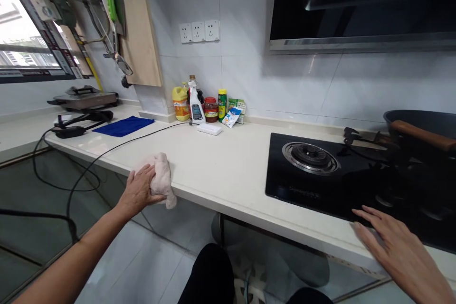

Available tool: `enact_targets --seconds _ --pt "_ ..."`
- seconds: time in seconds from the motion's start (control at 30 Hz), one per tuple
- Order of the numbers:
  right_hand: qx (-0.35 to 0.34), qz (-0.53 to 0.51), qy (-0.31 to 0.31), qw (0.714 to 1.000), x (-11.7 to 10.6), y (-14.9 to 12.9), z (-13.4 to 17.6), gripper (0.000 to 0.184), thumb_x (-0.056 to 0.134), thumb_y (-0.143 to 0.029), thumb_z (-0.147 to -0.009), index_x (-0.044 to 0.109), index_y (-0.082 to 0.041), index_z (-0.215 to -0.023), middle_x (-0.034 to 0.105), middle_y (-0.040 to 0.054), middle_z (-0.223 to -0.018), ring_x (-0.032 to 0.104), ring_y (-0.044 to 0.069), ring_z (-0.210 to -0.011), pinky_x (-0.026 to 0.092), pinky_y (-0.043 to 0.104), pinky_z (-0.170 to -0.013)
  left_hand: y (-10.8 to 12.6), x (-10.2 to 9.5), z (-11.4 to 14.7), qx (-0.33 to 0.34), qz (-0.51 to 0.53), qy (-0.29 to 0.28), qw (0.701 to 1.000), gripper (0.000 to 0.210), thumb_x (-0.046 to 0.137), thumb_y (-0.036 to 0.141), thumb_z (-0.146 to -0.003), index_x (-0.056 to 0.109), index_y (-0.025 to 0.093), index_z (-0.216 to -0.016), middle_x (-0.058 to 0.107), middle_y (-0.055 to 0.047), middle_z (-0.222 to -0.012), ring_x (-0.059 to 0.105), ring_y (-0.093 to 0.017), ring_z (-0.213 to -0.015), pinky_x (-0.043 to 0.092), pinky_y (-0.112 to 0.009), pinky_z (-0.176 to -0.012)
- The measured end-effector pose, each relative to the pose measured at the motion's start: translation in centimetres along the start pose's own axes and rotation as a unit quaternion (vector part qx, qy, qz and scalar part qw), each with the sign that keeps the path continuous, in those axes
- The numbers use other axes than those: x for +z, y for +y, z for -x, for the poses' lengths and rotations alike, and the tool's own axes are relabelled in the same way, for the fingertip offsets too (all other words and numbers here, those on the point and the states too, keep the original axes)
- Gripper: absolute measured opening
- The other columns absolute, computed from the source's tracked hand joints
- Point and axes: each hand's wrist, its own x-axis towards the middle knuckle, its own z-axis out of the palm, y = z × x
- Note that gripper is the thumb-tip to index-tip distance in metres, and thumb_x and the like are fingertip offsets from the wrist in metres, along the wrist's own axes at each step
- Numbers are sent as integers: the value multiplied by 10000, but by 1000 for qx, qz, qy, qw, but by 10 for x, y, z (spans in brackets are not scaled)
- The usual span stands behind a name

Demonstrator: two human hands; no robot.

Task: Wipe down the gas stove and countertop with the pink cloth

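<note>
Near the counter's front edge, my left hand [142, 186] presses a pale pink cloth [162, 173] onto the white countertop [221, 171]. Part of the cloth hangs over the edge, and the fingers lie on top of it. My right hand [395, 240] rests with fingers apart at the front border of the black gas hob [295, 185], holding nothing. A round burner [311, 156] sits in the hob's left part.
Against the wall stand a white spray bottle [196, 104], a yellow jug [181, 104], a red-lidded jar [211, 110] and a green canister [222, 103]. A black cable [124, 141] crosses the counter near a blue cloth [124, 126]. A dark wok [423, 118] is at right.
</note>
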Motion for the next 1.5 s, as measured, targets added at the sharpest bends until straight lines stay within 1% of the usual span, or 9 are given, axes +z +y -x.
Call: enact_targets --seconds 0.17,0.33,0.57,0.8,1.03,1.17,1.3,1.4,1.5 --pt "13 8 -23 1000 -7 -9 -1 586 380 -670 -969 685 -274 -1275 620 89 -1403 555 334 -1304 464 543 -1047 23 18 1 92 -59 -6 994 615 608 658 -840 606 186 -1235 664 -148 -1382 501 -394 -1365 281 -612 -1153" --pt "32 9 -23 999 -15 -24 -4 526 383 -616 -1003 679 -275 -1273 613 88 -1409 525 316 -1338 454 528 -1060 80 48 8 206 -70 -13 976 493 742 473 -756 660 216 -1169 665 -192 -1376 550 -443 -1309 358 -589 -1109" --pt "28 -22 -11 999 -23 -33 -4 494 390 -583 -1033 669 -258 -1278 618 100 -1395 520 303 -1332 440 519 -1083 212 81 35 268 -7 -28 963 509 733 187 -706 663 250 -1206 652 -181 -1390 555 -451 -1275 354 -634 -1083" --pt "58 -111 1 992 -26 -36 -8 446 398 -560 -1040 669 -279 -1256 600 91 -1391 525 295 -1325 405 550 -1123 350 93 44 286 133 -192 929 451 467 164 -936 605 299 -1343 595 -163 -1457 514 -404 -1350 334 -635 -1121" --pt "78 -248 222 940 -57 -69 33 277 473 -409 -1036 650 -257 -1186 592 102 -1298 565 272 -1257 438 485 -1103 477 111 56 360 269 -178 875 387 478 134 -949 641 204 -1293 641 -217 -1289 539 -412 -1264 425 -596 -1012" --pt "28 -230 134 964 -53 -86 56 350 485 -392 -1034 551 -289 -1362 543 99 -1395 521 277 -1321 448 495 -1112 532 121 64 376 251 -163 877 384 584 97 -896 673 204 -1253 641 -165 -1273 555 -357 -1241 442 -524 -1034" --pt "-9 -157 94 983 -35 -70 61 580 529 -493 -1010 389 -258 -1522 443 133 -1524 404 315 -1436 367 573 -1183 533 114 59 434 217 -167 858 388 571 109 -916 637 117 -1298 632 -196 -1307 558 -347 -1244 440 -508 -1037" --pt "-43 -98 78 991 -27 -53 63 769 537 -626 -973 286 -230 -1583 384 159 -1573 321 347 -1492 327 601 -1198 496 103 47 485 199 -172 834 429 666 229 -901 617 117 -1312 644 -186 -1341 558 -348 -1269 468 -486 -1014" --pt "-68 8 42 997 -22 -53 60 846 677 -647 -879 364 -257 -1562 421 160 -1546 281 400 -1504 290 636 -1192 445 91 34 515 179 -155 824 571 707 270 -903 520 151 -1429 581 -163 -1481 506 -308 -1385 454 -454 -1065"
